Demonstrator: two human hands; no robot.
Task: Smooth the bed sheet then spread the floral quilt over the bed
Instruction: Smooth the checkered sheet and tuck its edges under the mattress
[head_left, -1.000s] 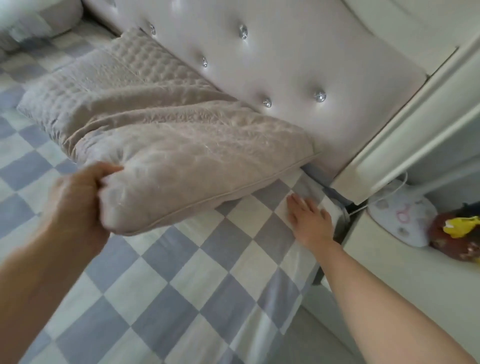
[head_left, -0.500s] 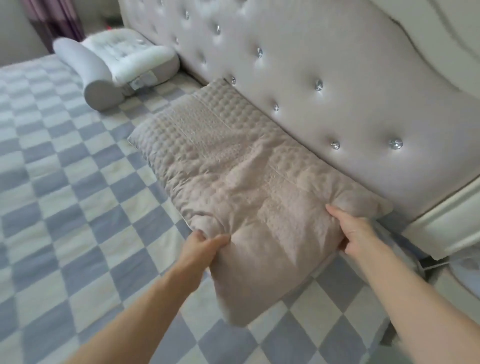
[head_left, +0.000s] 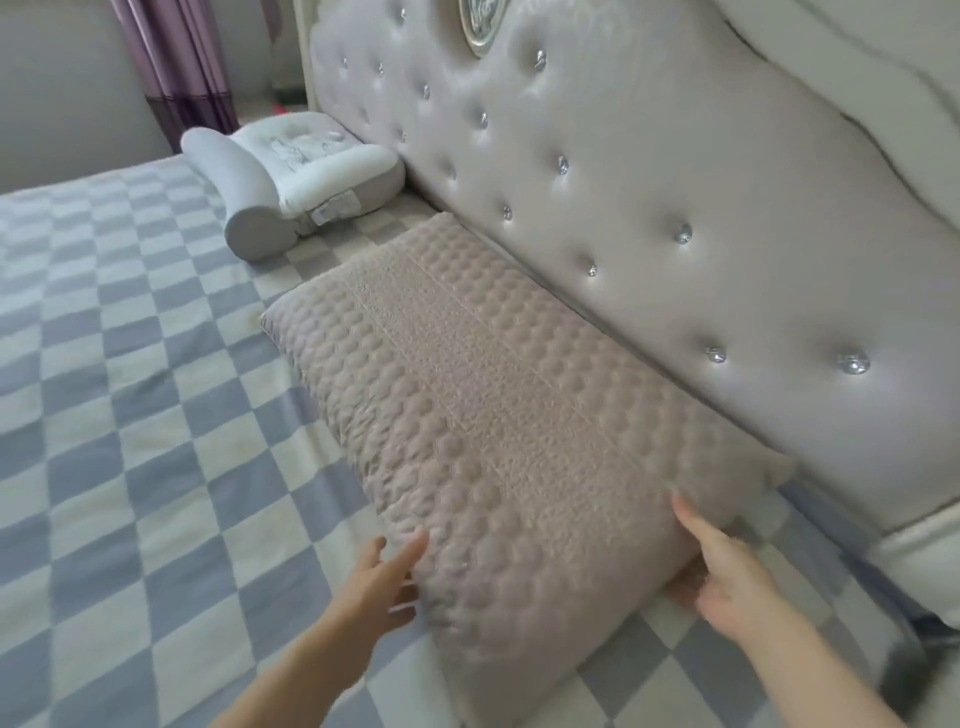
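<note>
Beige quilted pillow lies across the middle of the frame on the blue-and-white checked bed sheet, its long side against the tufted headboard. Left hand, lower centre, touches the pillow's near corner with fingers straight and spread. Right hand, lower right, holds the pillow's near end, thumb on top and fingers tucked under. A white contoured pillow sits upper left beside the headboard.
</note>
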